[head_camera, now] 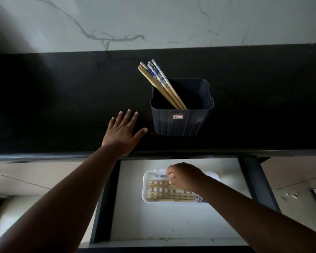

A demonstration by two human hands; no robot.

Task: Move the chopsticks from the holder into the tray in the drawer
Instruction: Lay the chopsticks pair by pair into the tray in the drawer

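A dark blue square holder (181, 123) stands on the black counter, and several wooden chopsticks with blue-and-white tops (159, 81) lean in it toward the upper left. Below, the drawer (171, 223) is pulled out, with a white slotted tray (146, 187) inside it. Several chopsticks (164, 193) lie flat across the tray. My right hand (184, 177) hovers over the tray's right part, fingers curled down at the chopsticks; whether it grips one is hidden. My left hand (123, 133) rests flat on the counter, fingers spread, just left of the holder.
A white marble wall (153, 21) rises behind the black counter (62, 99). The counter's front edge overhangs the back of the drawer. Dark drawer sides (259, 181) frame the white floor, and pale floor tiles show to either side.
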